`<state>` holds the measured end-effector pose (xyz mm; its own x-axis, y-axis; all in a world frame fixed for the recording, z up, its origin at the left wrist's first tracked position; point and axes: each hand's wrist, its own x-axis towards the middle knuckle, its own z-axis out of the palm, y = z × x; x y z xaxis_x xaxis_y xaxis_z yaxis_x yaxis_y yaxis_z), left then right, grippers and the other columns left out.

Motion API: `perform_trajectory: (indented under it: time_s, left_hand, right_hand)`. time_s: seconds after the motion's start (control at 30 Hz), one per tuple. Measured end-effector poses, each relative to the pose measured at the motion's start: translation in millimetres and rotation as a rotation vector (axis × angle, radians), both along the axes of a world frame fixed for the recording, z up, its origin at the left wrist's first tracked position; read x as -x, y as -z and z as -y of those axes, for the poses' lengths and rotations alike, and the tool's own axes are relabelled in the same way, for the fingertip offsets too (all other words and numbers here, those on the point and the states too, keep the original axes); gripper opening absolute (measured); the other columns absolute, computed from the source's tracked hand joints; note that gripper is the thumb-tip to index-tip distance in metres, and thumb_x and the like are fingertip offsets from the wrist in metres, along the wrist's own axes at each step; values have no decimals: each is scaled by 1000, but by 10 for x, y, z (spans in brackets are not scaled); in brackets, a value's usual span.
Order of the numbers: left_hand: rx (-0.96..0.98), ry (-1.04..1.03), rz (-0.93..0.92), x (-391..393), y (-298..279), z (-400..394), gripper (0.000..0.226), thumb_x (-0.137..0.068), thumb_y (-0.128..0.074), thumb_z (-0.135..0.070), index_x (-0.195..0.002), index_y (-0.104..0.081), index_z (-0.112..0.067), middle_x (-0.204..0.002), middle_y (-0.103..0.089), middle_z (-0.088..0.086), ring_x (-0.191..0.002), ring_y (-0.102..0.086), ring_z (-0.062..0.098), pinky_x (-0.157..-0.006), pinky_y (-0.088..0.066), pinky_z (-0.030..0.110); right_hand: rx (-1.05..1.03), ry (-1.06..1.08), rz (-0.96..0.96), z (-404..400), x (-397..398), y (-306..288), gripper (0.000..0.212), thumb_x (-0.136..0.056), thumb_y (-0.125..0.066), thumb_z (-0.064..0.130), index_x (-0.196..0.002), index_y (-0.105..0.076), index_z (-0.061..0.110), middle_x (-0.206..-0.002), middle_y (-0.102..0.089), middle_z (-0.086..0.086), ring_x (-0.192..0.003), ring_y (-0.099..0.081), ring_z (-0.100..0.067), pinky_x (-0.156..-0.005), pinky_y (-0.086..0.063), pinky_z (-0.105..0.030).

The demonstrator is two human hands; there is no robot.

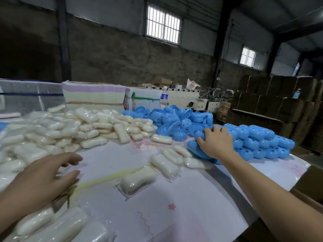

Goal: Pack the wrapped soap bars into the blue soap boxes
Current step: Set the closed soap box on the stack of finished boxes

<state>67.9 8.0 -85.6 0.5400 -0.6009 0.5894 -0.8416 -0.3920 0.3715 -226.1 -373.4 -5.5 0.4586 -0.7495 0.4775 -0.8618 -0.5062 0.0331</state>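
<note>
Nearest, the left hand [43, 179] hovers low over the white table [183, 206], fingers loose and apart, holding nothing, with wrapped soap bars [52, 224] lying just under the wrist. A single wrapped bar [138, 179] lies alone in the middle of the table, and a few more loose bars [167, 163] sit just beyond it. Further out, the right hand [215, 143] reaches to the near edge of the stacked blue soap boxes [262, 142], fingers curled over a blue box [198, 147] there; whether it truly grips it or only rests on it I cannot tell. To do this step well, I would take one box only from the stack's edge, lifting it straight off so the neat rows do not slide, and let the free hand pick the lone bar meanwhile. Behind lie the big soap heap [78, 126], a loose pile of open blue shells [171, 117], a water bottle [164, 97] and stacked cartons [279, 95].
</note>
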Motion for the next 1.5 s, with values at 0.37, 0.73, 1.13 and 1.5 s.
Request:
perform_trajectory:
  time_s: [0.37,0.73,1.13,1.5]
  left_hand:
    - [-12,27,-23,159,-111,-46,34,-75,-51,-66,-107,-59,-56,-112,-50,-47,-102,-50,-20,-62,-52,31]
    - [-9,28,-75,429,-305,-26,28,-74,-59,-52,-100,-57,-62,-87,-62,-34,-90,-58,-4,-70,-52,38]
    - [75,41,-281,402,-365,-7,30,-81,-64,-5,-71,-69,-33,-74,-70,-20,-58,-66,-1,-56,-45,10]
    - [41,-101,-241,392,-496,-109,10,-77,-65,-15,-73,-71,-23,-69,-66,-7,-72,-59,7,-71,-50,31]
  right_hand:
    - [51,-164,101,-160,-244,-56,39,-93,-46,44,-127,-56,29,-121,-52,-3,-109,-41,-26,-88,-38,-39]
    - [-174,-645,281,-1170,-1072,-139,22,-89,-56,36,-104,-69,27,-99,-61,3,-102,-53,-20,-79,-47,-36]
    - [-728,-1017,514,-2408,-2026,101,23,-83,-57,25,-60,-59,30,-62,-59,13,-66,-55,-10,-62,-43,-30]
    - [-781,-1023,484,-2501,-2048,374,16,-87,-53,21,-89,-70,23,-77,-67,5,-76,-60,-15,-69,-48,-33]
